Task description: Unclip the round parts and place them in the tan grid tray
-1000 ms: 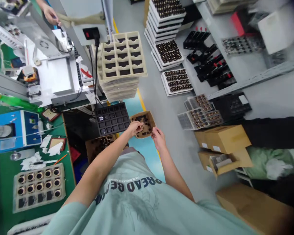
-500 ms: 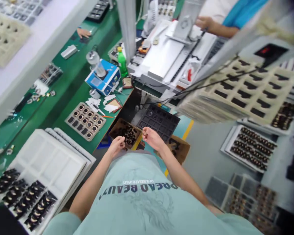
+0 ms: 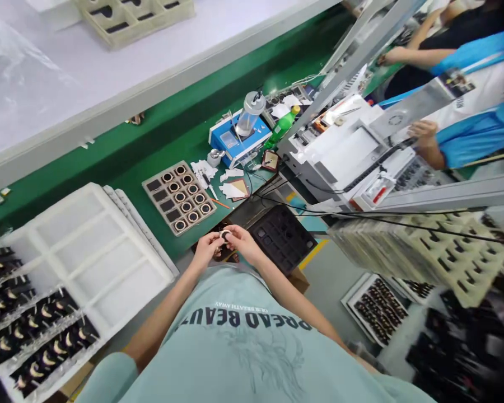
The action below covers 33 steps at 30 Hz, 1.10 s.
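Observation:
In front of my shirt, my left hand (image 3: 208,249) and my right hand (image 3: 242,244) meet with fingers pinched on one small round part (image 3: 224,234), dark with a pale rim. Fingers cover much of it. Beneath them, a box of small dark parts is mostly hidden. Just beyond the hands, on the green bench, lies a beige compartment tray (image 3: 164,210). Many of its pockets hold dark round pieces with pale rings, while its left column shows plain dark pockets. A black compartment tray (image 3: 300,242) is close by to the right of my right hand.
White trays (image 3: 93,224) with rows of black parts lie at left. A blue device (image 3: 231,146), a green bottle (image 3: 286,126) and papers (image 3: 232,191) sit on the bench (image 3: 151,159). Cables (image 3: 361,213) cross at right beside stacked trays (image 3: 453,252). A co-worker's hand (image 3: 424,131) is by a white machine.
My hands were apart over the box, and now they are together on the round part. The view has turned, so the bench and machine appear farther right.

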Motion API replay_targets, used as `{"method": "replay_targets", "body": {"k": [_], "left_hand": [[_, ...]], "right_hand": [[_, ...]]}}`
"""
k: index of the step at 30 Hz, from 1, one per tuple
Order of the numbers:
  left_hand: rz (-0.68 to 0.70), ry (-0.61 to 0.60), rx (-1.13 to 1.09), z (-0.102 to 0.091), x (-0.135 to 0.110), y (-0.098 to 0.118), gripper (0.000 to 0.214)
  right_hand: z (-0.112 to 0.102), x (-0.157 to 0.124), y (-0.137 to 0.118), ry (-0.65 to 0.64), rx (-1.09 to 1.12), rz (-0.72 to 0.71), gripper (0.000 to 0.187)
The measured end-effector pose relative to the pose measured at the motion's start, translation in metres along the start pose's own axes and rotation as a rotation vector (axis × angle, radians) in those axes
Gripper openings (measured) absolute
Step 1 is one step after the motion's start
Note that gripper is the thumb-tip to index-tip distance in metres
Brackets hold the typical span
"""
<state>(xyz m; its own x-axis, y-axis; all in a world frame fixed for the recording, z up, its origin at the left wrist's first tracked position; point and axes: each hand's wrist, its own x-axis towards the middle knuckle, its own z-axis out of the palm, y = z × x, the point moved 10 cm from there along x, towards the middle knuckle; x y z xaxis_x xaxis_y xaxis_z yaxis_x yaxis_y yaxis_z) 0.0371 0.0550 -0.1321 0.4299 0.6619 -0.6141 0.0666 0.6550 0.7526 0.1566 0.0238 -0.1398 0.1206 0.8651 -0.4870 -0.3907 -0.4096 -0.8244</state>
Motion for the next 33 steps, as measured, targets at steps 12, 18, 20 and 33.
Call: {"method": "replay_targets", "body": {"k": [12, 18, 20, 33], "left_hand": [[0.409, 0.202, 0.202, -0.040, -0.007, 0.063, 0.010], [0.209, 0.211, 0.103, -0.059, -0.007, 0.043, 0.016], [-0.009, 0.090, -0.006, -0.058, 0.001, 0.022, 0.018], [-0.234, 0.018, -0.271, -0.086, -0.003, -0.011, 0.032]], "right_hand": [[0.025, 0.010, -0.026, 0.088, -0.090, -0.143, 0.042], [0.055, -0.002, -0.059, -0.073, -0.541, -0.382, 0.065], [0.070, -0.006, -0.069, -0.217, -0.699, -0.449, 0.070], [0.113, 0.021, -0.051, -0.532, -1.224, -0.305, 0.035]]}}
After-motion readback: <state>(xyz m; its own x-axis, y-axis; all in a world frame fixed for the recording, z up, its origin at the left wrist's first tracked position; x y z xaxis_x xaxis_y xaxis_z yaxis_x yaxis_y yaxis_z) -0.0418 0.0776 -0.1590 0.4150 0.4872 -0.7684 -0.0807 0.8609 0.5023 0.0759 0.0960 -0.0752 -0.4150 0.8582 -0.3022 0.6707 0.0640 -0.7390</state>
